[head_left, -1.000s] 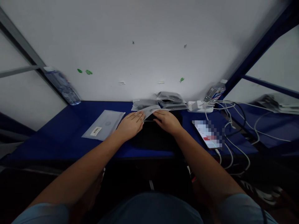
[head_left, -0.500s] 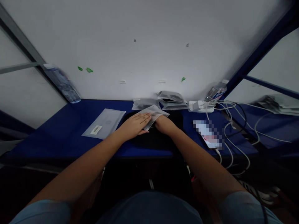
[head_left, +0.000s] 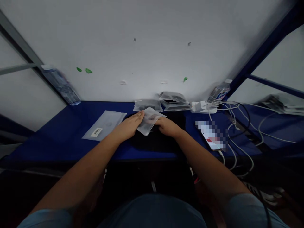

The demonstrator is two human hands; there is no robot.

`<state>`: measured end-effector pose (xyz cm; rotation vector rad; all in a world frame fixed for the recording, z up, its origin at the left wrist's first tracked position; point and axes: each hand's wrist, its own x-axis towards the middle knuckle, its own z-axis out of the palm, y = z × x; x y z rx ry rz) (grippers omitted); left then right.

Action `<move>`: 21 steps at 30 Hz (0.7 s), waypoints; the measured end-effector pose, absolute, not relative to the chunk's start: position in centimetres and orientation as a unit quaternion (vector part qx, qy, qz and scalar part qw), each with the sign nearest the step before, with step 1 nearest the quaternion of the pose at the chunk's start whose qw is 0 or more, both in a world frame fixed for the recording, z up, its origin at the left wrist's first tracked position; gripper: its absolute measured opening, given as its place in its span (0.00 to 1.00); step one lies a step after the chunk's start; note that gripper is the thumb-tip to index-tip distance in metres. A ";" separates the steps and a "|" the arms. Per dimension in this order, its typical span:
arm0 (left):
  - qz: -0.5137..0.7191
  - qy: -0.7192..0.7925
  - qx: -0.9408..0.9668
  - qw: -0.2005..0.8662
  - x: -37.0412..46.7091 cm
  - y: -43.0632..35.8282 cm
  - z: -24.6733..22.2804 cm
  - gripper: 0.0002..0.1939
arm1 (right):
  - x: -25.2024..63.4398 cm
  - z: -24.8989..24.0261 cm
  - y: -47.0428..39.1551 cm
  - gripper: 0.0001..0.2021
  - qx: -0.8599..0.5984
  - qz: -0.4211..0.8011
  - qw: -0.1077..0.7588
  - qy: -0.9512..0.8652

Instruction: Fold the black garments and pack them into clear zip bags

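A frosted zip bag (head_left: pixel 147 126) lies tilted between my hands over a black mat-like item on the desk. My left hand (head_left: pixel 130 126) grips the bag's left edge, fingers together along it and thumb out of sight. My right hand (head_left: pixel 169 127) reaches into the bag's open right end; its fingers show dimly through the cloudy film, bent around something I cannot make out. Left of my hands lies a larger flat frosted bag (head_left: pixel 108 123) with a white barcode label (head_left: pixel 97 132).
Behind my hands, frosted pouches (head_left: pixel 177 106) with dark contents rest against the wall. To the right are a white power strip (head_left: pixel 203 108), a phone (head_left: pixel 210 136) on a cable and tangled white cords (head_left: pixel 244 155). Plastic bottles stand at the left (head_left: pixel 62 87) and right (head_left: pixel 220 90).
My left hand has slid left and off the bag's face onto its left edge. The bag has shifted slightly left and turned, showing more of its face. My right hand stays in its opening.
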<state>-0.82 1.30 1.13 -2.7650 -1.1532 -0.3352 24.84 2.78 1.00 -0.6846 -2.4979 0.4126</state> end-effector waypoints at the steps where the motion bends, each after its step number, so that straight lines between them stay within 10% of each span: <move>1: -0.109 -0.385 -0.914 0.067 -1.0 1.4 1.1 0.47 | 25.0 1.0 2.8 0.45 -0.250 0.152 0.257 -0.921; 21: -0.049 -0.562 -0.821 0.085 -13.9 -2.2 1.0 0.39 | 28.6 2.5 2.3 0.43 -0.316 0.249 0.232 -0.886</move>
